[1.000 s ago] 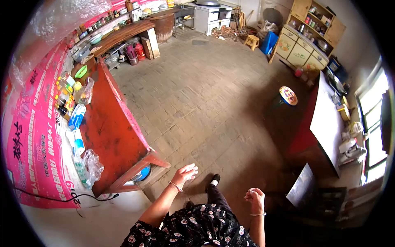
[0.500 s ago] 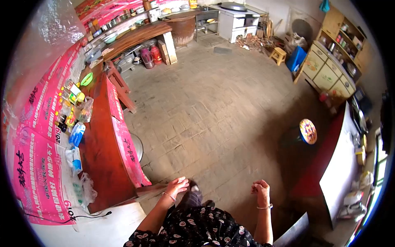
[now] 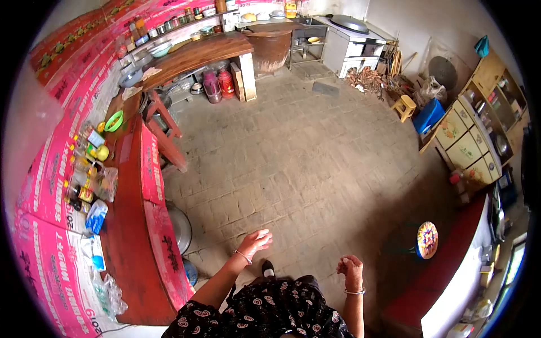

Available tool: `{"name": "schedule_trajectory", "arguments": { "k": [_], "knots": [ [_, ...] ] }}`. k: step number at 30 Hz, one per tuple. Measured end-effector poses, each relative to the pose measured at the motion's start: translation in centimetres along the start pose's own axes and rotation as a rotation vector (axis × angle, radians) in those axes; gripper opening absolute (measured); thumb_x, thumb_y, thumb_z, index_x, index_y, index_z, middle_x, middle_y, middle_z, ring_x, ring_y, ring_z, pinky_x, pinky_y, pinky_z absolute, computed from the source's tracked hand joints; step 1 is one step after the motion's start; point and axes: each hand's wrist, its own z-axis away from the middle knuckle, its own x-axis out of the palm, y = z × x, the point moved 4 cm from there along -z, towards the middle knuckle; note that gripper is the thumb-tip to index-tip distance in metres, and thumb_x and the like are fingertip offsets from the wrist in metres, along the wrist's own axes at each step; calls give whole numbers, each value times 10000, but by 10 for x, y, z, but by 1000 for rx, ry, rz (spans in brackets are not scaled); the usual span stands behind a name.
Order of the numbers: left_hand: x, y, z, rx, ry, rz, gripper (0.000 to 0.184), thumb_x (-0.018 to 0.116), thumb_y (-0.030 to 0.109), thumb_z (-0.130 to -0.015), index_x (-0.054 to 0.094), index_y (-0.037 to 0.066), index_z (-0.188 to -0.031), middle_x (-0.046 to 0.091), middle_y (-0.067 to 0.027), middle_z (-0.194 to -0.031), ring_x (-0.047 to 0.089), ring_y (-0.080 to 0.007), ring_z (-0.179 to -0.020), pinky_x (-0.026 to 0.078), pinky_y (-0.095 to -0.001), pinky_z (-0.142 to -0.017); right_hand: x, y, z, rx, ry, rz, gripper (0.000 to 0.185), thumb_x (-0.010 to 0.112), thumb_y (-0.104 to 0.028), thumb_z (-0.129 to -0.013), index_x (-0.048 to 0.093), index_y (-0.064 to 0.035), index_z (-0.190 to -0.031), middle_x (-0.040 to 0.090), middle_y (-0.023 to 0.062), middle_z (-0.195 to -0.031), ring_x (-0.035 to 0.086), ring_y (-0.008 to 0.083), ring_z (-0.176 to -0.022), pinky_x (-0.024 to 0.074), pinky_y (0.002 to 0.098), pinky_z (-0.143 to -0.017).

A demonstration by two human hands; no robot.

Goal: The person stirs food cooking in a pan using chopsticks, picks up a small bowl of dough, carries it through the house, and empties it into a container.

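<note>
My left hand point(image 3: 255, 243) hangs over the brick floor point(image 3: 293, 163), fingers stretched out and holding nothing. A bracelet circles that wrist. Off to the right, my right hand point(image 3: 351, 271) has its fingers curled in, and no object shows in it; a bangle sits on its wrist. Neither hand touches anything. Left of my left hand stands the long red table point(image 3: 127, 248) with a pink printed sheet point(image 3: 155, 194) over its side. To the right of my right hand is a round stool with a colourful patterned top point(image 3: 428, 240).
Bottles point(image 3: 84, 180), a green bowl point(image 3: 114, 121) and plastic bags line the red table. A metal pot point(image 3: 179, 228) stands beside it. Ahead are a wooden counter point(image 3: 197, 49), red thermos point(image 3: 225, 83), white stove point(image 3: 344, 50), small wooden stool point(image 3: 404, 107) and cabinet point(image 3: 459, 135).
My view has moved forward along the red table, and the white surface at lower left has gone out of view. My left hand has swung slightly up and right; its fingers stay stretched out.
</note>
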Motion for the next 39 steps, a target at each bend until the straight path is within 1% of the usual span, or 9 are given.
{"name": "schedule_trajectory", "arguments": {
  "k": [6, 9, 15, 18, 21, 25, 29, 33, 39],
  "knots": [
    [35, 45, -103, -8, -45, 19, 554, 590, 256, -867, 396, -18, -1308, 517, -153, -1249, 538, -231, -1105, 441, -358, -904, -7, -30, -100, 35, 34, -17, 115, 508, -89, -812, 571, 6, -813, 576, 72, -663, 573, 161, -547, 480, 273, -495],
    [45, 65, -156, 2, -15, 6, 571, 589, 266, -869, 383, -24, -1316, 511, -158, -1254, 533, -237, -1110, 435, -359, -914, -13, -60, -164, 24, 20, -5, 123, 510, -91, -811, 569, 16, -822, 573, 72, -658, 570, 161, -542, 474, 274, -490],
    [59, 97, -237, -12, 124, 35, 569, 587, 243, -875, 367, -60, -1305, 519, -161, -1238, 557, -238, -1070, 474, -330, -855, -15, -141, -296, -7, -56, 18, 160, 527, -111, -816, 572, 36, -860, 573, 77, -659, 566, 166, -536, 469, 272, -493],
    [70, 112, -274, -64, 179, 53, 532, 573, 220, -882, 382, -46, -1302, 532, -166, -1219, 565, -239, -1057, 481, -330, -846, -2, -181, -349, 11, -71, 79, 143, 524, -102, -821, 581, 26, -853, 574, 73, -660, 560, 159, -537, 462, 267, -497],
    [78, 136, -309, -75, 205, 53, 530, 548, 209, -891, 363, -52, -1313, 504, -203, -1247, 548, -291, -1089, 469, -363, -883, 20, -214, -398, 24, -112, 80, 117, 519, -85, -825, 586, 9, -838, 576, 65, -664, 562, 149, -549, 462, 260, -503],
    [64, 167, -383, -63, 238, 116, 556, 577, 209, -870, 366, -51, -1314, 518, -201, -1230, 562, -285, -1064, 478, -369, -870, 53, -241, -463, 22, -132, 109, 133, 524, -126, -824, 571, -2, -814, 560, 52, -664, 552, 138, -567, 464, 252, -527],
    [61, 224, -468, -22, 235, 174, 544, 565, 211, -877, 368, -54, -1310, 540, -185, -1205, 591, -252, -1001, 501, -328, -814, 88, -273, -528, 48, -108, 98, 140, 541, -131, -817, 568, 7, -816, 564, 59, -660, 559, 144, -571, 464, 253, -529],
    [77, 290, -547, 36, 131, 130, 560, 574, 230, -855, 379, -60, -1294, 520, -207, -1220, 560, -293, -1065, 458, -385, -901, 117, -313, -589, 25, -115, 102, 137, 541, -123, -820, 571, 12, -822, 580, 68, -671, 566, 144, -563, 466, 250, -513],
    [115, 372, -656, 46, 11, 45, 540, 544, 244, -868, 385, -36, -1300, 505, -202, -1248, 541, -293, -1097, 434, -402, -920, 122, -353, -664, 2, -78, 86, 141, 556, -138, -825, 584, -1, -832, 591, 63, -688, 578, 140, -563, 477, 251, -524]
  ]
}}
